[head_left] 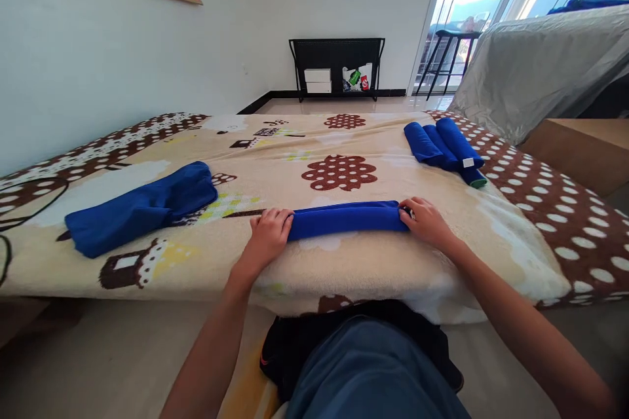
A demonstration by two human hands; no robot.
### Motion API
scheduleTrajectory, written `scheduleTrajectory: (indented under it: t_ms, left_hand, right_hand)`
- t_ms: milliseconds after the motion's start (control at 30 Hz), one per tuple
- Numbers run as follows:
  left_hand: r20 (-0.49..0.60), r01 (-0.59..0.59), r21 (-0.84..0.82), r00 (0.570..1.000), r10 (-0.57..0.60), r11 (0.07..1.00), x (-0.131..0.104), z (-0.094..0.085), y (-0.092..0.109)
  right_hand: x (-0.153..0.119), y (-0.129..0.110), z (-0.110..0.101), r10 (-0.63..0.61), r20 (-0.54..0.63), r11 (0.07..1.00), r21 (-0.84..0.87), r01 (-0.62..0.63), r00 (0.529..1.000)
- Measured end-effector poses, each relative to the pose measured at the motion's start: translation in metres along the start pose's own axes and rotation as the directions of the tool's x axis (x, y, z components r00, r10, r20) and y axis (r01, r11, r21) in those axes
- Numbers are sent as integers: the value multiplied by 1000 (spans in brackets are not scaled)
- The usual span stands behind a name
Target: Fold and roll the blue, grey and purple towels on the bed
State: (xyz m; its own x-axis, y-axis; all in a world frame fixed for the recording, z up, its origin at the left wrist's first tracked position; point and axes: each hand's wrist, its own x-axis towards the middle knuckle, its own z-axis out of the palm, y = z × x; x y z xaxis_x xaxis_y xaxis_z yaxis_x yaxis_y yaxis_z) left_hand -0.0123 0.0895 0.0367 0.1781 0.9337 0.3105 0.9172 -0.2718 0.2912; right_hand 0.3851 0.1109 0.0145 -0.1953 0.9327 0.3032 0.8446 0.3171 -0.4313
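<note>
In front of me on the bed, a blue cloth (346, 219) lies folded into a long, narrow strip running left to right. My left hand (270, 232) is closed over its left end, fingers curled on top. At the opposite end, my right hand (423, 219) pinches the cloth between thumb and fingers. Farther left rests another blue cloth (142, 206), loosely folded and creased. Several rolled blue cloths (442, 147) lie side by side at the right, one with a white tag. The undersides of both hands' grips are hidden.
A patterned blanket (275, 177) covers the bed, its brown dotted border (555, 222) along the right. A black cable (54, 200) loops at the left edge. Beyond stand a black rack (337, 52), a stool (449, 46), a cardboard box (580, 150) and a sheet-covered object (545, 59).
</note>
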Motion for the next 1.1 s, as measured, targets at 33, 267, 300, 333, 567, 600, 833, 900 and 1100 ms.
scheduleTrajectory:
  t_ms: [33,267,300,333,567,600,833,900,1100]
  left_hand:
    - [-50,-1,91,999,6,996,1,2,8]
    - [181,-377,-2,911,371,926,20,27,83]
    - [191,-357,-20,915,354,934,23,28,87]
    - [198,-315,-33,928,315,948,25,28,87]
    - [242,30,-107,970,-3,994,35,4,18]
    - [224,52,-139,974,-19,989,38,2,7]
    - [276,130,-270,960,-53,954,72,4,-27]
    - [351,154,-323,936,-33,934,82,7,-30]
    - [425,198,-423,905,1,884,89,8,-39]
  right_hand:
    - [0,-7,1,-6,-42,998,-59,4,999]
    - [8,-78,24,-372,148,916,-99,388,916]
    - [10,-82,26,-363,165,920,-96,381,917]
    - [12,-81,28,-332,170,931,-101,352,928]
    - [19,-14,6,-65,175,996,78,52,982]
    - [21,-4,2,-33,168,995,99,17,985]
    - [54,29,3,92,162,980,162,-119,983]
    - [65,31,6,83,224,974,189,-126,971]
    - [74,34,9,43,230,962,255,-103,972]
